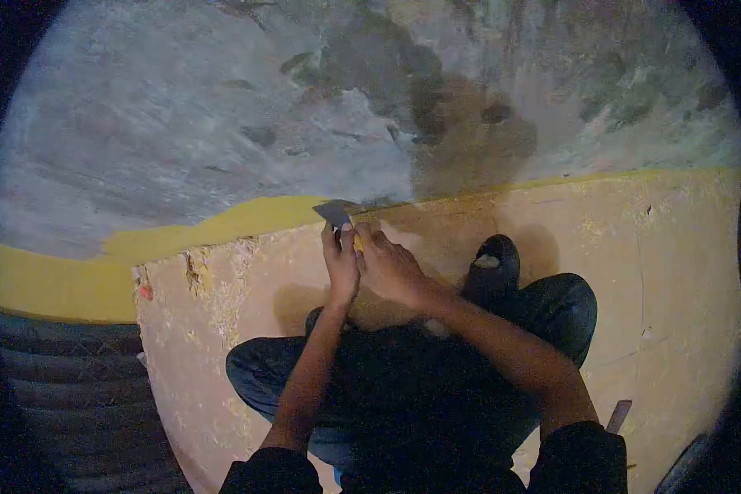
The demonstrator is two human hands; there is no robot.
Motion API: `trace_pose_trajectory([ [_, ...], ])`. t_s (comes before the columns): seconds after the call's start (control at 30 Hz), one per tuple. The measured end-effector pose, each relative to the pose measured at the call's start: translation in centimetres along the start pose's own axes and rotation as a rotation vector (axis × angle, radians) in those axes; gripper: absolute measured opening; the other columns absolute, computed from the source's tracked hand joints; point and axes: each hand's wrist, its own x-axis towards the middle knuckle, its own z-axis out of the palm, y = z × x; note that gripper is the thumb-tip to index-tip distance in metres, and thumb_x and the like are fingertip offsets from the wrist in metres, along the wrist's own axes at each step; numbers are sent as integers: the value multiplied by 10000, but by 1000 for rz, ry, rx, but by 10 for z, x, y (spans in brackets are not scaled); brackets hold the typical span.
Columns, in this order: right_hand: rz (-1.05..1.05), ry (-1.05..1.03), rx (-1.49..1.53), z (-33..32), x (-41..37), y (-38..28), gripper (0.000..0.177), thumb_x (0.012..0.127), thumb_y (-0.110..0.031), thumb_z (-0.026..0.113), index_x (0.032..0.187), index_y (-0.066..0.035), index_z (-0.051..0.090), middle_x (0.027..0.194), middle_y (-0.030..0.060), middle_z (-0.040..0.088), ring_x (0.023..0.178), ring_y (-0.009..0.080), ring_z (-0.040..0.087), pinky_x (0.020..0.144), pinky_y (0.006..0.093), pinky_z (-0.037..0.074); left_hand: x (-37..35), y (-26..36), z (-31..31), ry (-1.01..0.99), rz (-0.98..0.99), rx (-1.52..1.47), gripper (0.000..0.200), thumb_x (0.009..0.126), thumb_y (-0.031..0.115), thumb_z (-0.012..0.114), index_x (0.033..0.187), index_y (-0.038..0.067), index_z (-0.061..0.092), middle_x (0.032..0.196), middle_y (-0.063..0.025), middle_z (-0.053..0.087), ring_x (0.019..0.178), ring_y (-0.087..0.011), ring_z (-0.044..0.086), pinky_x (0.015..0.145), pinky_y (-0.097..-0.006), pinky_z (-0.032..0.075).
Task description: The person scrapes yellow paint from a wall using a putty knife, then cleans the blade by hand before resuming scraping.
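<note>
A: Where does the hand tool lie?

B: A scraper (pixel 337 215), with a dark, flat blade and a yellow handle (pixel 357 242), lies just off the centre of the view, towards 11 o'clock. The blade meets the border between the pale surface (pixel 568 239) and the yellow band (pixel 247 215); contact with either cannot be told.

A: How are the hands disposed?

B: Both are on the scraper and close beside each other. The left hand (pixel 342 270) is nearly closed, its fingers drawn in at the base of the blade. The right hand (pixel 389 267), on the 3 o'clock side of the left, is curled about the handle, its fingers bent; the exact place of its thumb cannot be told.

A: And the surroundings?

B: At 12 o'clock spreads a mottled grey surface (pixel 181 123), with a brownish dark patch (pixel 477 136) towards 1 o'clock. The yellow band widens towards 9 o'clock. A dark ridged surface (pixel 82 395) occupies 8 o'clock. The person sits with bent legs on the pale surface, which bears flaked patches and a small orange-red spot (pixel 145 292) near 9 o'clock. A dark-covered foot (pixel 497 276) shows at 3 o'clock; a narrow flat strip (pixel 619 416) lies at 4 o'clock.
</note>
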Motion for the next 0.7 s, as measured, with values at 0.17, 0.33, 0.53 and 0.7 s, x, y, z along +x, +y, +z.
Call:
trace_pose_trajectory([
  [0.17, 142, -77, 5, 1, 22, -3, 339, 941, -246, 500, 1168, 6, 477, 833, 276, 649, 787, 442, 652, 704, 540, 534, 1, 16, 3, 79, -125, -384, 529, 972, 134, 564, 1425, -47, 361, 1310, -163, 530, 1199, -238, 504, 1028, -349, 401],
  [0.33, 92, -17, 161, -4, 29, -5, 403, 954, -258, 486, 1263, 0, 465, 834, 274, 657, 737, 431, 661, 665, 546, 543, 7, 26, 2, 63, -108, -370, 514, 946, 95, 598, 1394, -59, 397, 1366, -203, 495, 1261, -236, 478, 1042, -341, 396],
  [0.53, 60, 100, 139, -3, 23, -17, 210, 937, -146, 536, 1101, -18, 502, 853, 263, 648, 821, 459, 637, 704, 526, 502, 8, 25, 0, 93, -104, -292, 487, 931, 47, 596, 1373, -58, 421, 1309, -163, 541, 1194, -209, 521, 992, -316, 436],
  [0.7, 72, 43, -1, 4, 32, -13, 305, 932, -174, 544, 1155, 17, 463, 800, 275, 637, 744, 457, 639, 668, 536, 501, 8, 36, 3, 147, -137, -367, 430, 919, -26, 547, 1336, -67, 447, 1193, -124, 587, 1062, -170, 574, 924, -284, 470],
])
